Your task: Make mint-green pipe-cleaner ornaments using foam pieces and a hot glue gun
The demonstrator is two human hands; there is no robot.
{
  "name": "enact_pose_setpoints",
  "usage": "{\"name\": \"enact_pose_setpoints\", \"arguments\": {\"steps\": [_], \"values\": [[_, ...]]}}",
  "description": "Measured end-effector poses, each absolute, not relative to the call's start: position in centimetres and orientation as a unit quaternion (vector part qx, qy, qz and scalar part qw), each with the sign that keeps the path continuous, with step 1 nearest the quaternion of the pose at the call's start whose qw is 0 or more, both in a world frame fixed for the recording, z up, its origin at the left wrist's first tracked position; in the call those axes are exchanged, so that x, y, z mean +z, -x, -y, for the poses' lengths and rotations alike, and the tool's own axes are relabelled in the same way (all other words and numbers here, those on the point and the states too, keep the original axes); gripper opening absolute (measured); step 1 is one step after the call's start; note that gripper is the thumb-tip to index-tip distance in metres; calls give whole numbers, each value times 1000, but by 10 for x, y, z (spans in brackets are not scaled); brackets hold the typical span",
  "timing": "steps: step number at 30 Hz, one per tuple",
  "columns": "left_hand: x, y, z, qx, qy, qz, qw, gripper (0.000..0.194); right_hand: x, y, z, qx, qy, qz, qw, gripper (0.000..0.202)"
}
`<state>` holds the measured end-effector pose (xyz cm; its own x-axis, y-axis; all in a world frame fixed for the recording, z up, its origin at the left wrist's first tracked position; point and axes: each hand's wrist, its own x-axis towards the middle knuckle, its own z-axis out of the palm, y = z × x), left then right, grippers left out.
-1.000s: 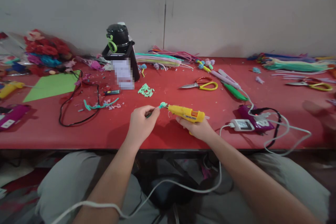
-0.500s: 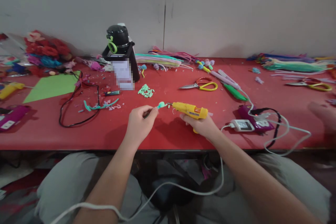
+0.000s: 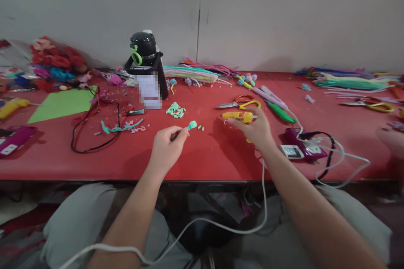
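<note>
Between thumb and fingers, my left hand [image 3: 170, 143] pinches a small mint-green fuzzy piece [image 3: 192, 125] with a rounded head, which looks like pipe cleaner. Two short green bits [image 3: 201, 127] lie on the table just right of it. My right hand [image 3: 257, 129] is wrapped around a yellow hot glue gun [image 3: 235, 115], its nozzle pointing left. Behind my left hand lies a small pile of cut green pieces [image 3: 176, 110]. Scissors [image 3: 238, 103] with red and yellow handles lie just beyond the glue gun.
A black bottle [image 3: 147, 63] with a phone against it stands at the back left. Bundles of pipe cleaners [image 3: 192, 73] line the wall. A purple power strip [image 3: 303, 143] with white cables lies on the right, near another person's hand [image 3: 391, 141]. A white cord [image 3: 221, 229] crosses my lap.
My right hand has drawn the glue gun away from the green piece, to the right and slightly back. My left hand stays nearly in place, still holding the piece.
</note>
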<state>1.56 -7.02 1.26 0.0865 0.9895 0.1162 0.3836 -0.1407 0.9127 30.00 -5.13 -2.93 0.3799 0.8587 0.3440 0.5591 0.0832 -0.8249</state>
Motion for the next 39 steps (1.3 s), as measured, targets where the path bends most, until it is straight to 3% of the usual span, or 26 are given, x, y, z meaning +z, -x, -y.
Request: {"name": "enact_pose_setpoints", "arguments": {"steps": [2,5,7,10,14,26,30,36,39], "values": [[13,-15,70,410,-635,-541,369,30,-18,-294,56,9,642,524,560,68],[14,-16,70,415,-637,-539,363,29,0,-275,65,-97,590,596,536,38],[15,-17,70,417,-640,-535,360,30,3,-256,65,-44,548,694,465,21],[15,-17,70,413,-642,-537,359,31,-6,-228,53,58,521,786,328,18],[14,-15,70,418,-630,-542,367,29,-23,-207,32,49,584,779,224,18],[15,-15,72,410,-632,-542,372,29,-26,-195,27,12,584,794,169,21],[8,-19,75,412,-633,-542,368,29,-23,-197,31,54,560,796,223,16],[-6,-31,80,428,-617,-520,408,27,-14,-214,65,317,509,712,366,14],[-10,-37,82,430,-611,-494,446,27,-11,-217,86,392,476,672,411,12]]}}
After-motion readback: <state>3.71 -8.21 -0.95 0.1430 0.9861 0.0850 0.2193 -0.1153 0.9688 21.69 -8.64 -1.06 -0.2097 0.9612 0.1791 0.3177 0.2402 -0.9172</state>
